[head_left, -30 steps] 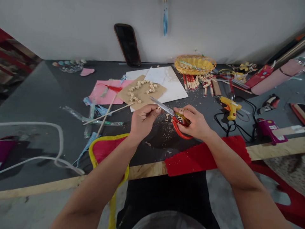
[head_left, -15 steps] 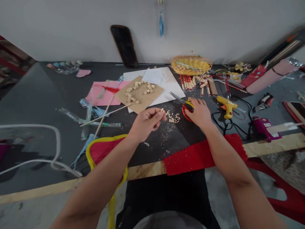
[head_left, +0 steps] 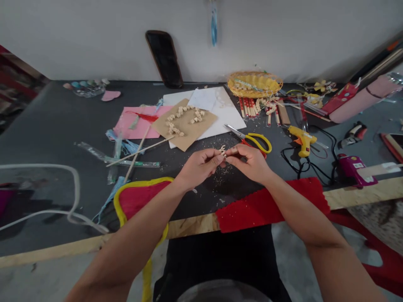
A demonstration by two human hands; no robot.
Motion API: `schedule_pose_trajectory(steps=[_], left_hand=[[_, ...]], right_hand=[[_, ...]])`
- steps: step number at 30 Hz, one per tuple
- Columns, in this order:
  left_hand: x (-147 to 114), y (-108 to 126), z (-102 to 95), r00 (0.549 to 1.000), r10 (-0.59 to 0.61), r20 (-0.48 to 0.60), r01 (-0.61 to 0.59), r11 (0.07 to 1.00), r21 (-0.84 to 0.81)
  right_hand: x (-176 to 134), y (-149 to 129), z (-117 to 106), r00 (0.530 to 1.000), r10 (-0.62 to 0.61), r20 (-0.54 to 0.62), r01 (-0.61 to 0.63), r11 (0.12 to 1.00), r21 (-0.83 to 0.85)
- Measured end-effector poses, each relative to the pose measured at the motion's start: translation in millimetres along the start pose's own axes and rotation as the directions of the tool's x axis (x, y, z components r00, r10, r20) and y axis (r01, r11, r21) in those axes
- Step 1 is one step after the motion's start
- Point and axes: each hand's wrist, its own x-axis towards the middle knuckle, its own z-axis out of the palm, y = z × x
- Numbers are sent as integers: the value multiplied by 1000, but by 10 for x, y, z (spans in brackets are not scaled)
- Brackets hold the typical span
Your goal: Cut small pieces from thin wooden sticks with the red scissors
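My left hand [head_left: 201, 167] pinches a small pale wooden piece [head_left: 223, 152] between thumb and fingers, just above the dark tabletop. The fingertips of my right hand [head_left: 252, 162] are closed at the same piece from the other side; its exact shape is partly hidden by the fingers. Scissors [head_left: 260, 141] with yellow and red handles lie behind my right hand, blades toward the back left. Tiny pale crumbs [head_left: 218, 180] are scattered under the hands. Beyond them, clusters of small pale wooden bits [head_left: 175, 129] sit on a brown cardboard square [head_left: 185, 142].
At the back are a leaning phone [head_left: 164, 58] and a yellow woven basket [head_left: 255, 86]. To the right lie a yellow glue gun [head_left: 302, 140] with its black cable and a purple device [head_left: 355, 170]. Wooden sticks [head_left: 138, 152] and red felt [head_left: 267, 205] lie nearer.
My right hand has let go of the scissors and moved left to meet my left hand at the small piece. The scissors now lie on the table.
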Motion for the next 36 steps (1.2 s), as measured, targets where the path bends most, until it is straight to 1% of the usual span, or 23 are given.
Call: schedule_pose_trajectory(steps=[3,9,13,18,28,32,36], left_hand=[[-2,-5,2,1000,18,12,-19,1000,14],[0,-39,-4,1000,-18,6,18,1000,-23],[-4,-25,7,1000,-14,9,14,998,-62],[-17,9,34,1000,1,-16,-2,998,-65],[-5,-11,50,1000,22,-14,-24,995,-98],[-8,-11,45,998,54,-18,-55,997,-49],[-18,25,12,995,93,-20,-91,992,92]], right_hand=[[-7,-4,44,1000,12,-20,-11,999,42],[-2,-36,39,999,-15,-39,15,1000,0],[-13,-37,57,998,-20,-61,19,1000,-3],[-28,-27,84,997,-25,-78,25,1000,-10],[-39,-54,116,996,10,-87,-6,999,44],[-40,-55,114,997,11,-78,-6,998,61],[-28,-44,83,998,21,-65,-17,998,66]])
